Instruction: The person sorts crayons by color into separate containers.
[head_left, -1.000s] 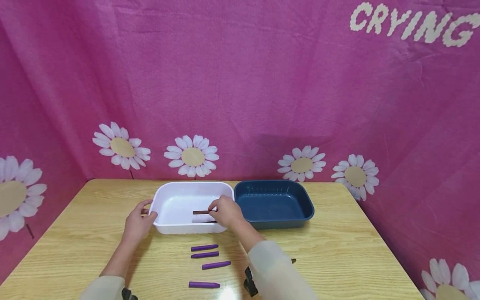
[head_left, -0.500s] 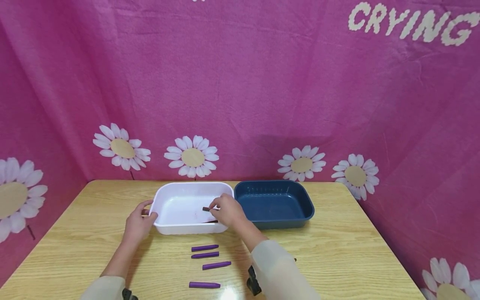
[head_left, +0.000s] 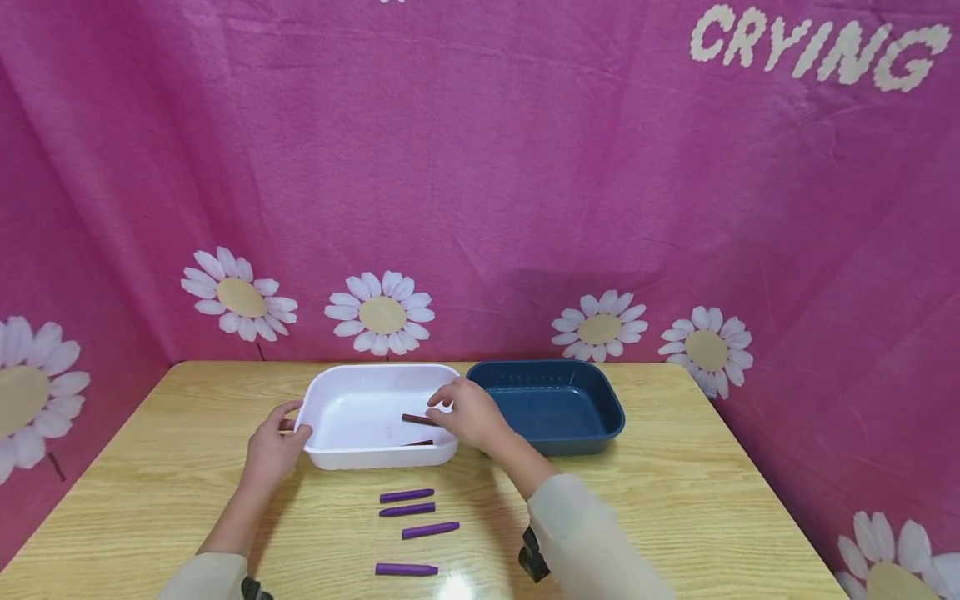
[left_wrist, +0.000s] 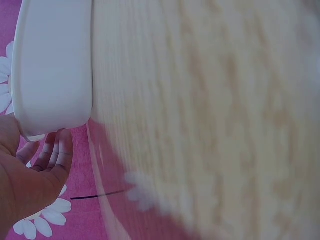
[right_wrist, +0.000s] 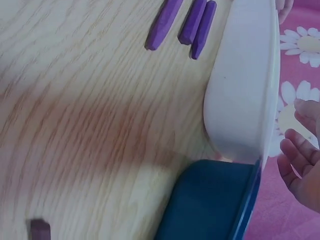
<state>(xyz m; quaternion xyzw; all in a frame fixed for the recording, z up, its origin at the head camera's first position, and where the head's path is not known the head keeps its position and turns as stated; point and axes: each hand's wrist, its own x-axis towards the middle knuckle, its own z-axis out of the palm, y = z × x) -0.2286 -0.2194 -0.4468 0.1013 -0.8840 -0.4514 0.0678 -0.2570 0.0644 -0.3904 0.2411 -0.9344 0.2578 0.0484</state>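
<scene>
My left hand [head_left: 273, 448] grips the left end of the white plastic tray [head_left: 382, 459], thumb at the rim and the other fingers along the outer wall. Over the tray's right end is my right hand [head_left: 471, 412], its fingers parted and holding nothing. A brown crayon [head_left: 417, 419] lies in the tray just beneath those fingertips. Nearer the front wall, part of a second brown crayon [head_left: 422, 443] shows. In the right wrist view, the right hand [right_wrist: 302, 157] hovers beyond the tray rim with relaxed fingers.
Several purple crayons [head_left: 431, 530] lie on the wooden table [head_left: 675, 500] before the white tray. A dark blue tray [head_left: 555, 417] stands against its right side. The right wrist view catches a brownish crayon end [right_wrist: 40, 230] on the table. A pink curtain [head_left: 480, 167] hangs behind.
My right hand has let go of the brown crayon, which now lies in the white tray, and has drawn slightly up and right with fingers spread. The left hand stays at the tray.
</scene>
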